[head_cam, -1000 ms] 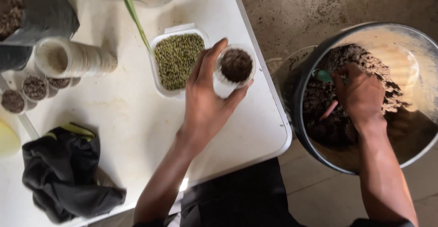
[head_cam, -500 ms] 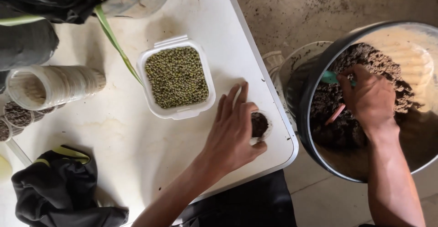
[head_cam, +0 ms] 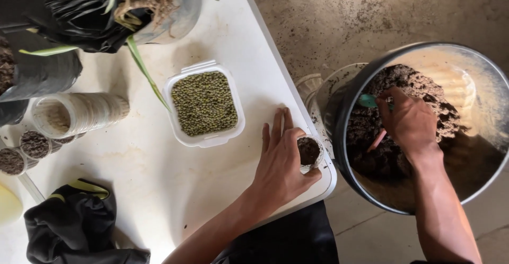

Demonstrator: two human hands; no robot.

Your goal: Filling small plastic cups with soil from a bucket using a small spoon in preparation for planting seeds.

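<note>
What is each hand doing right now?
Left hand: closed around a small soil-filled cup on the table edge.
Right hand: in the soil tub, holding a green scoop.

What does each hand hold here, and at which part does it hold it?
The left hand holds a small soil-filled cup by its side wall, at the table edge. The right hand grips a teal-handled tool in the bowl; its working end is hidden.

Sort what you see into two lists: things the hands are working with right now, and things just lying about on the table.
In use:
- left hand around a small cup of soil
- right hand in the big bowl of soil, on a green-handled tool

Lying about:
- tub of green beans
- stack of empty cups
- filled cups
- dark cloth
- plant in black bag
</note>
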